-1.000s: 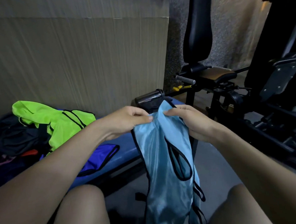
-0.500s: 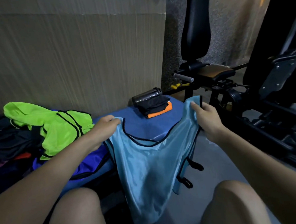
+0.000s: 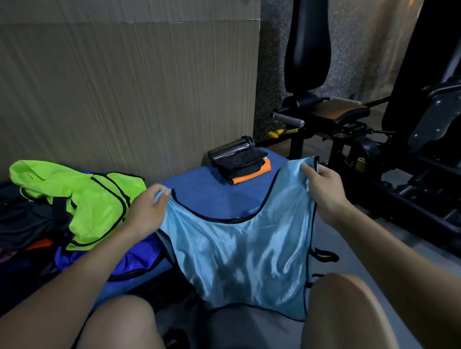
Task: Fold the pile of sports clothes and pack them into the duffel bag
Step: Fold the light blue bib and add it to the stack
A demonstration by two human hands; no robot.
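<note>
Wall panel behind, gym machine at right, blue tabletop in the middle. Unfolded pile of dark clothes sits far left on the tabletop, with a neon green bib on top and a purple bib at its near edge. Light blue bib is the item in hand: spread flat and held up by its two shoulder straps, neckline facing the tabletop, lower hem hanging down between the person's knees, clear of the tabletop surface as far as I can tell. Folded stack, dark items over an orange one, lies at the far end of the tabletop just beside a dark bottle. Duffel bag not identifiable in view. Step judged: opening out the bib before folding; most of the pile not yet done. Next move probably calls for laying it flat on the bare tabletop or bringing the straps together for a lengthwise fold, keeping the slippery fabric and side ties aligned. Left hand pinches the left strap, fingers curled over the cloth, forearm reaching forward. Right hand grips the right strap the same way, thumb on top, arms well apart and roughly level.
</note>
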